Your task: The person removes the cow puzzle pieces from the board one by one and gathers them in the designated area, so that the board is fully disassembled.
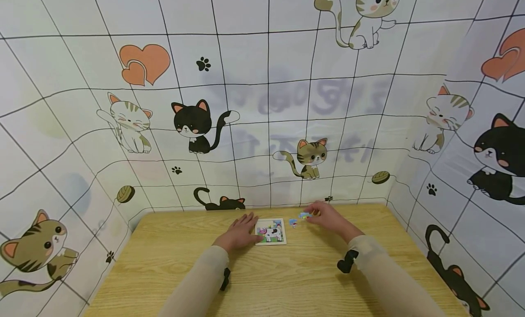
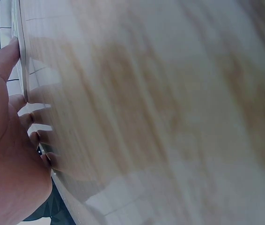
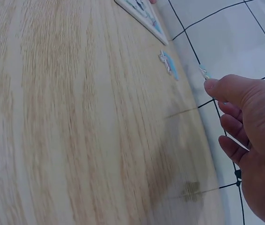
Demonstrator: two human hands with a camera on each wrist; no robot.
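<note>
A small framed jigsaw puzzle [image 1: 270, 232] with a cow picture and a white border lies on the table. My left hand [image 1: 239, 232] rests at its left side, fingers spread and thumb touching the border; in the left wrist view the hand [image 2: 11, 136] lies along the tabletop. To the right of the frame, my right hand [image 1: 328, 217] pinches a blue and yellow puzzle piece [image 1: 305, 215] between thumb and fingers. The right wrist view shows this piece [image 3: 203, 71] held above the surface. Another loose puzzle piece [image 1: 293, 222] lies between the frame and my right hand.
The wooden table [image 1: 279, 280] has its far edge close behind the puzzle. A white grid-lined sheet [image 1: 254, 125] printed with cats surrounds it at the back and sides. Black straps [image 1: 347, 261] are on both wrists.
</note>
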